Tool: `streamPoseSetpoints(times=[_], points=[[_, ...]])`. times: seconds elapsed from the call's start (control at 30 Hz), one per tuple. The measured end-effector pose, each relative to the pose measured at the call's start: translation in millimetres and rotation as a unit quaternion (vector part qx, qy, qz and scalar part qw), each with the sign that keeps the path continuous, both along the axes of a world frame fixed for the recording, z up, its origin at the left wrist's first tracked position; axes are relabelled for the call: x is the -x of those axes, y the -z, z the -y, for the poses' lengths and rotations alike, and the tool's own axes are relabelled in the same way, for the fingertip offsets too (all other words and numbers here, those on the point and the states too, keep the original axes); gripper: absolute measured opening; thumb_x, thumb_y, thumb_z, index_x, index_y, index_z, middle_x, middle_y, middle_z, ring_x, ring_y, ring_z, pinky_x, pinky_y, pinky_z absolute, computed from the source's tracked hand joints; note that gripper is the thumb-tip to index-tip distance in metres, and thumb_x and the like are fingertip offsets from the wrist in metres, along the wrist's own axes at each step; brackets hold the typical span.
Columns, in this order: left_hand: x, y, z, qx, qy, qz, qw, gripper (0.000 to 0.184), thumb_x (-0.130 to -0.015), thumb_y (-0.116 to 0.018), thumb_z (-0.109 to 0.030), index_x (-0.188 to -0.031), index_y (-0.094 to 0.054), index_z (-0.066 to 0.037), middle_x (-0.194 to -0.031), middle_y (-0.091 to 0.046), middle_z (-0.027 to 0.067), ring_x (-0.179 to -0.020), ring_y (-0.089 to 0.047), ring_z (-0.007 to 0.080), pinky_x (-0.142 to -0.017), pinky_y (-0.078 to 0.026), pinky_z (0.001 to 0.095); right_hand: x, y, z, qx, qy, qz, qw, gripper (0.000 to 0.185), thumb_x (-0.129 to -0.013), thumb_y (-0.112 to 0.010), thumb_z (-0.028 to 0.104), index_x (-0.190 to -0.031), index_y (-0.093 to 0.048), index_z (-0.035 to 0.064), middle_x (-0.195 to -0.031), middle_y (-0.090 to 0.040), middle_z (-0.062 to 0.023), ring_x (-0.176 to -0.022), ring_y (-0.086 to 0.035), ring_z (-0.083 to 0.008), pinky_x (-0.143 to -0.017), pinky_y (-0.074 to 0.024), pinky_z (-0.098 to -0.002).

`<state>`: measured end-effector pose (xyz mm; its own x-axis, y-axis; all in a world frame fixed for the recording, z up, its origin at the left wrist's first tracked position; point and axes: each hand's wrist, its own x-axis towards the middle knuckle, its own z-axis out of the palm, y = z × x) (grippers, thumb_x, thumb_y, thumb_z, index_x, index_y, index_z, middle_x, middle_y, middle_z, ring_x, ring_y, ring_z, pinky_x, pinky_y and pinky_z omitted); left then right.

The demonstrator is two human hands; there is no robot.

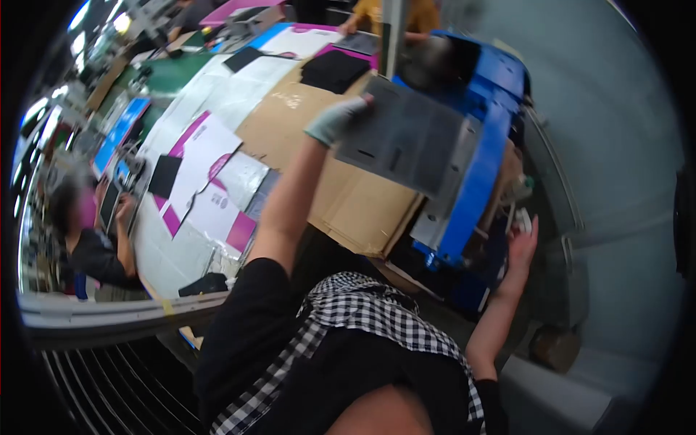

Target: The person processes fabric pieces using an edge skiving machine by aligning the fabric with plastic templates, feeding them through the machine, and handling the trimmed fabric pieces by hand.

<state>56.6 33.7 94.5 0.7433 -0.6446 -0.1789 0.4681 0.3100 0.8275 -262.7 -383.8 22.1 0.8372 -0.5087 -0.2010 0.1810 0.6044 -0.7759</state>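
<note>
My left hand (338, 120), in a pale glove with bare fingertips, grips the left edge of a dark grey flat panel (406, 138) with narrow slots. The panel is held tilted over brown cardboard and overlaps the metal edge of a blue machine (482, 167). My right hand (522, 243) is at the machine's right side, blurred, with its fingers stretched up and apart. Something white shows at its fingertips, and I cannot tell whether it is a finger cover. Just above that hand is a small pale bottle-like object (519, 190).
Brown cardboard (362, 206) covers the near table. A black stack (335, 70) lies behind the panel. White and magenta printed sheets (210, 163) and a black piece (165, 176) lie leftward. A co-worker (98, 246) sits left; another person (413, 18) stands beyond the machine.
</note>
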Motion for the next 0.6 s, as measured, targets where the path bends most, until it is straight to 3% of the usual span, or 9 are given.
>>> streamPoseSetpoints(times=[0.03, 0.07, 0.13, 0.2, 0.27, 0.37, 0.47, 0.53, 0.6], points=[[21, -34, 1, -0.052, -0.084, 0.109, 0.989, 0.034, -0.083, -0.062, -0.029, -0.104, -0.061, -0.002, -0.097, -0.062, 0.0007, -0.090, -0.058, 0.0102, -0.084, -0.045, 0.0249, -5, -18, -15, 0.018, 0.001, 0.014, 1.000, 0.038, -0.091, -0.044, 0.040, -0.108, -0.053, 0.0066, -0.092, -0.061, -0.0051, -0.073, -0.058, -0.0129, -0.054, -0.0418, -0.0259], [10, -37, 8, -0.064, -0.094, 0.105, 0.988, 0.038, -0.082, -0.064, -0.033, -0.104, -0.061, -0.003, -0.098, -0.062, 0.0026, -0.088, -0.059, 0.0115, -0.079, -0.048, 0.0250, -12, -43, -36, 0.022, 0.003, 0.012, 1.000, 0.042, -0.091, -0.043, 0.042, -0.110, -0.052, 0.0048, -0.093, -0.060, -0.0063, -0.073, -0.057, -0.0127, -0.055, -0.0413, -0.0257], [51, -91, 41, 0.039, 0.039, -0.016, 0.998, 0.042, -0.083, -0.061, -0.031, -0.111, -0.055, 0.000, -0.102, -0.061, 0.0107, -0.087, -0.062, 0.0180, -0.076, -0.052, 0.0325, -19, -68, -51, 0.045, -0.093, 0.083, 0.991, 0.052, -0.091, -0.038, 0.048, -0.114, -0.051, 0.0025, -0.097, -0.059, -0.0073, -0.078, -0.055, -0.0150, -0.063, -0.0420, -0.0266], [66, -98, 84, 0.075, 0.067, 0.022, 0.995, 0.040, -0.084, -0.060, -0.029, -0.111, -0.054, 0.000, -0.102, -0.061, 0.0112, -0.089, -0.062, 0.0203, -0.079, -0.052, 0.0350, -18, -95, -61, -0.002, -0.196, 0.192, 0.962, 0.058, -0.091, -0.036, 0.050, -0.120, -0.048, 0.0015, -0.102, -0.059, -0.0089, -0.090, -0.055, -0.0186, -0.073, -0.0440, -0.0307], [97, -117, 122, 0.065, 0.095, -0.001, 0.993, 0.038, -0.086, -0.058, -0.028, -0.113, -0.054, -0.001, -0.107, -0.059, 0.0125, -0.091, -0.061, 0.0214, -0.082, -0.051, 0.0353, -11, -113, -70, -0.020, -0.047, 0.193, 0.980, 0.062, -0.089, -0.038, 0.052, -0.123, -0.046, 0.0005, -0.113, -0.056, -0.0125, -0.103, -0.053, -0.0248, -0.085, -0.0441, -0.0376], [112, -116, 178, 0.077, 0.195, -0.003, 0.978, 0.037, -0.086, -0.058, -0.029, -0.113, -0.054, -0.004, -0.107, -0.059, 0.0109, -0.096, -0.059, 0.0206, -0.083, -0.050, 0.0362, 3, -134, -46, -0.139, -0.181, 0.351, 0.908, 0.062, -0.088, -0.042, 0.050, -0.124, -0.044, -0.0004, -0.123, -0.050, -0.0149, -0.113, -0.048, -0.0292, -0.095, -0.0391, -0.0427], [132, -127, 219, 0.047, 0.228, -0.008, 0.972, 0.044, -0.082, -0.063, -0.031, -0.110, -0.054, 0.001, -0.104, -0.061, 0.0104, -0.096, -0.059, 0.0203, -0.086, -0.048, 0.0356, 26, -138, -15, -0.112, -0.065, 0.303, 0.944, 0.059, -0.087, -0.044, 0.046, -0.124, -0.044, -0.0008, -0.126, -0.047, -0.0152, -0.111, -0.049, -0.0299, -0.095, -0.0394, -0.0439], [133, -123, 236, 0.029, 0.257, 0.058, 0.964, 0.044, -0.081, -0.065, -0.033, -0.108, -0.055, 0.001, -0.104, -0.061, 0.0098, -0.097, -0.059, 0.0189, -0.087, -0.047, 0.0334, 37, -143, -3, -0.097, -0.045, 0.295, 0.949, 0.057, -0.088, -0.042, 0.043, -0.123, -0.045, -0.0009, -0.125, -0.049, -0.0153, -0.109, -0.050, -0.0301, -0.095, -0.0401, -0.0444], [126, -119, 242, -0.072, 0.229, 0.108, 0.965, 0.041, -0.082, -0.062, -0.038, -0.104, -0.057, -0.003, -0.098, -0.062, 0.0087, -0.087, -0.059, 0.0159, -0.080, -0.047, 0.0292, 47, -142, 9, -0.079, -0.028, 0.270, 0.959, 0.054, -0.088, -0.041, 0.041, -0.123, -0.045, -0.0004, -0.122, -0.051, -0.0150, -0.107, -0.052, -0.0287, -0.092, -0.0421, -0.0427]])
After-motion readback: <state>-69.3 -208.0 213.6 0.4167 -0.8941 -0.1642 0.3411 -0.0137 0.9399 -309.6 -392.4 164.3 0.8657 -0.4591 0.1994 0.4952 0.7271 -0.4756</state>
